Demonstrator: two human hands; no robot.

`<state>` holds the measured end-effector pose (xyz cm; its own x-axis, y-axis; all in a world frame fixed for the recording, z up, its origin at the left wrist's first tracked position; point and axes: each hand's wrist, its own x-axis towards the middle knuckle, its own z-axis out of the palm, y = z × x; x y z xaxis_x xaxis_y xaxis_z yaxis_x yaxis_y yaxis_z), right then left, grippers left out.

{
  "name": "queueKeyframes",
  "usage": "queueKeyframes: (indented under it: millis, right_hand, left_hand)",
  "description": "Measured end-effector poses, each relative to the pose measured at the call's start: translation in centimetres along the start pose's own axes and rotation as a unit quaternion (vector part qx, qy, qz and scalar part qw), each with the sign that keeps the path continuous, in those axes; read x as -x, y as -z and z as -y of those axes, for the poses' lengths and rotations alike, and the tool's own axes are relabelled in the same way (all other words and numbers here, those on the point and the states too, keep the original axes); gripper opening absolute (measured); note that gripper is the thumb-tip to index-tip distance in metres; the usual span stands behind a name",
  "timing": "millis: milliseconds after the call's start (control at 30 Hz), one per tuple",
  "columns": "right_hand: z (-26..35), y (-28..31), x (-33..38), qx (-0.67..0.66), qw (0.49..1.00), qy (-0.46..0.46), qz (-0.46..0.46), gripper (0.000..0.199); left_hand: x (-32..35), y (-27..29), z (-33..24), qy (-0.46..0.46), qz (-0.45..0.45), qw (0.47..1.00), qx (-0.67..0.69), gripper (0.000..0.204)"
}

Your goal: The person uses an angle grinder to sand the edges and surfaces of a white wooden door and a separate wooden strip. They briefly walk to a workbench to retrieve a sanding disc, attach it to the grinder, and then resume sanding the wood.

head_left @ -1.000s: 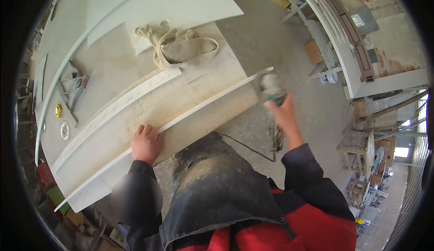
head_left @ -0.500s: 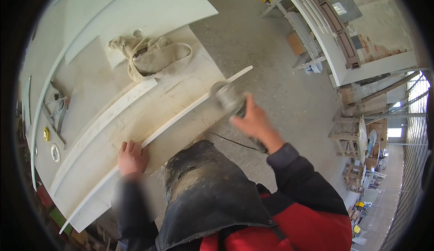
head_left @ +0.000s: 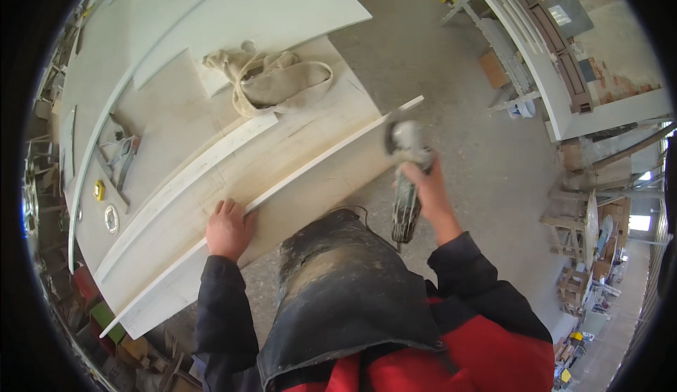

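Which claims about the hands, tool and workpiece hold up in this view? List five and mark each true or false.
1. The right hand holds a power tool. True.
2. A beige cloth bundle lies on the worktable. True.
3. One end of the long white strip reaches past the worktable's edge. True.
4. The left hand is lifted well clear of the strip. False: it rests on the strip.
5. The power tool is on the left side of the left hand. False: it is on the right side, near the strip's upper right end.
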<state>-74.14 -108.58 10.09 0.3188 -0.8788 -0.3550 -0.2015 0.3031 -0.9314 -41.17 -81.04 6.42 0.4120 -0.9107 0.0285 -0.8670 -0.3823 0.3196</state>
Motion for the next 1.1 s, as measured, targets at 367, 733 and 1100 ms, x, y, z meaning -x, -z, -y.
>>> queueKeyframes:
  millis: [367, 733, 1100]
  right_hand:
    - [0.8, -11.8, 5.5, 0.442, 0.839, 0.195, 0.25, 0.087]
    - [5.6, -2.0, -2.2, 0.511, 0.855, 0.082, 0.039, 0.087]
    - [7.1, 4.4, -8.4, 0.496, 0.865, 0.036, -0.072, 0.089]
  left_hand:
    - [-0.7, 0.5, 0.0, 0.023, 0.034, 0.999, 0.027, 0.028]
    - [-0.3, -0.1, 0.5, 0.01, 0.006, 1.0, 0.028, 0.028]
    - [-0.1, -0.3, 0.9, 0.008, 0.028, 1.0, 0.002, 0.029]
